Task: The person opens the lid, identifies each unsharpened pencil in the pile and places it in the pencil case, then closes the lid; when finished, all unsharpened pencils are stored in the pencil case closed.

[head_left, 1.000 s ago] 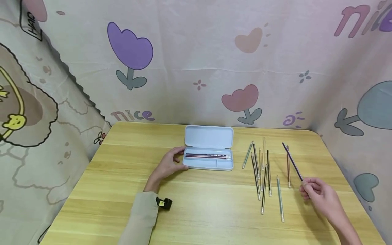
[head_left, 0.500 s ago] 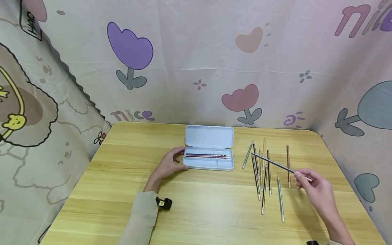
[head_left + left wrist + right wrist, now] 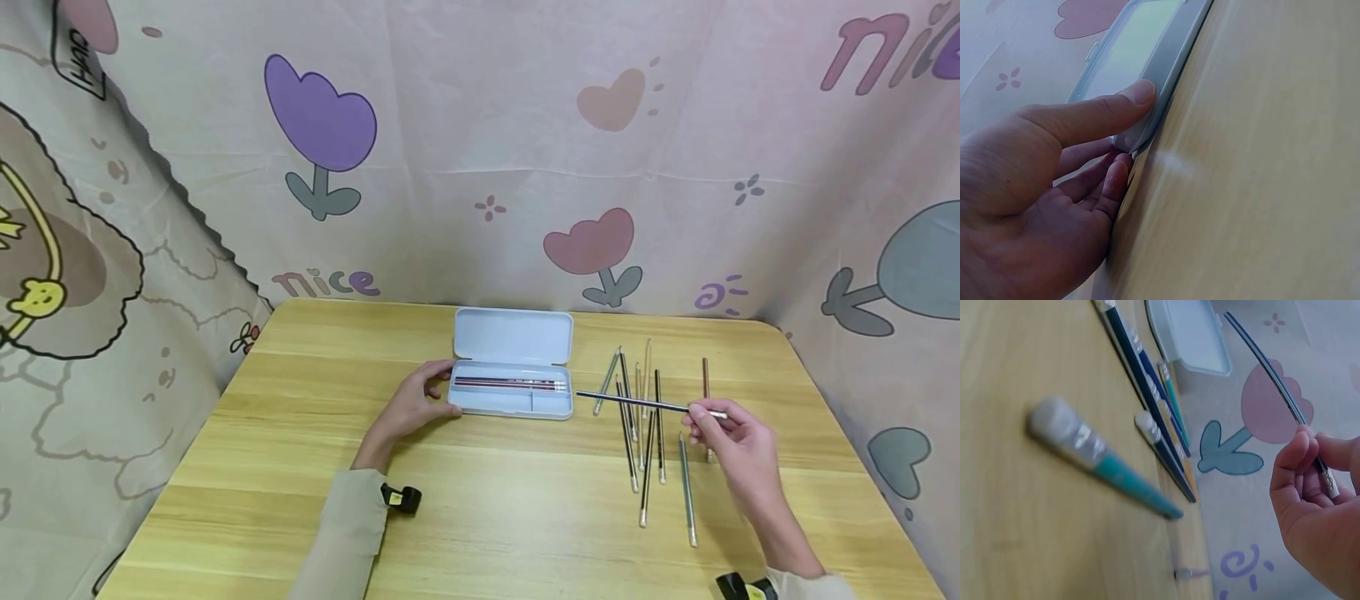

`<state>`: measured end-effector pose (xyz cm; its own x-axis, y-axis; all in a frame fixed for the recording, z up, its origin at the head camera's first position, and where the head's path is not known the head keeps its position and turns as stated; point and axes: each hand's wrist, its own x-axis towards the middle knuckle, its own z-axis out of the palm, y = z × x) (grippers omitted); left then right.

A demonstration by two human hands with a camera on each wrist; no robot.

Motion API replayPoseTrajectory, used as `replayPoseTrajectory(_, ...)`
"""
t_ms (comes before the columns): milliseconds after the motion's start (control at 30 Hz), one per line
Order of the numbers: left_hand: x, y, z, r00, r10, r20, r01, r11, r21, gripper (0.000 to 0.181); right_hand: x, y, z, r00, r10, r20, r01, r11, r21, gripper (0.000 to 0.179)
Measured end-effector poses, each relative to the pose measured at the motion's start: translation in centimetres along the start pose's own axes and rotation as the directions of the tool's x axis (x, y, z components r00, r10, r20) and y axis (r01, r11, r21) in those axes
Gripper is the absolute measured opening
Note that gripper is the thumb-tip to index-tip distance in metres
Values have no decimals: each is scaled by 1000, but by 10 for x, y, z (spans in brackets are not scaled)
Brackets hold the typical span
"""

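Note:
A light-blue pencil case (image 3: 480, 404) stands with its lid (image 3: 513, 335) raised, several dark striped pencils (image 3: 506, 383) lying in its long rear compartment. My left hand (image 3: 416, 404) grips the case at its left end; in the left wrist view the thumb (image 3: 1138, 94) lies along the near edge and the fingers curl at the end. A dark pencil (image 3: 630, 401) is pinched near its eraser end by my right hand (image 3: 738, 437). It points left, its tip just right of the case. The right wrist view shows this pencil (image 3: 1266, 365) raised above the table, between thumb and fingers.
Several loose pencils (image 3: 626, 433) lie spread right of the case, under the held one. A teal pencil (image 3: 687, 492) lies nearer the front, and a brown pencil (image 3: 706, 379) farther right. A patterned cloth (image 3: 450, 167) hangs behind the wooden table (image 3: 510, 508).
My right hand has moved left toward the case, and the pencil in it has swung from pointing away to pointing left. The left hand and the case have stayed in place.

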<state>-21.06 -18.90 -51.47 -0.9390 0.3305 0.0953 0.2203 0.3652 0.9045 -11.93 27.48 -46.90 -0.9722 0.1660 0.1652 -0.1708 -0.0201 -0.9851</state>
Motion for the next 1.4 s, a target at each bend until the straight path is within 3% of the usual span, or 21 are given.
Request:
replayPoseTrajectory(200,0,17,3,1000,7,12,-7,1000,-14,80,8,1,7,995,55,84,-57,998,25,25)
replayPoseTrajectory(333,-4,40,0,999,0,33,1,1000,-29,78,13,0,14,993,98,67,-97,995,-12,27)
replayPoseTrajectory(433,-4,46,0,999,-9,38,10,999,-36,77,18,-2,20,993,102,62,-102,995,-15,29)
replayPoseTrajectory(567,0,33,5,1000,-14,26,15,999,-34,79,27,-2,28,994,82,76,-85,996,37,32)
replayPoseTrajectory(767,6,8,9,1000,2,16,-2,1000,-22,83,37,2,42,998,64,28,-66,996,57,26)
replayPoseTrajectory(1233,3,2,3,1000,-29,1,29,999,16,82,55,10,86,991,115,62,-121,987,102,43)
replayPoseTrajectory(1400,-2,-1,1,999,-41,-8,41,999,7,83,62,10,106,988,147,50,-151,982,109,31)
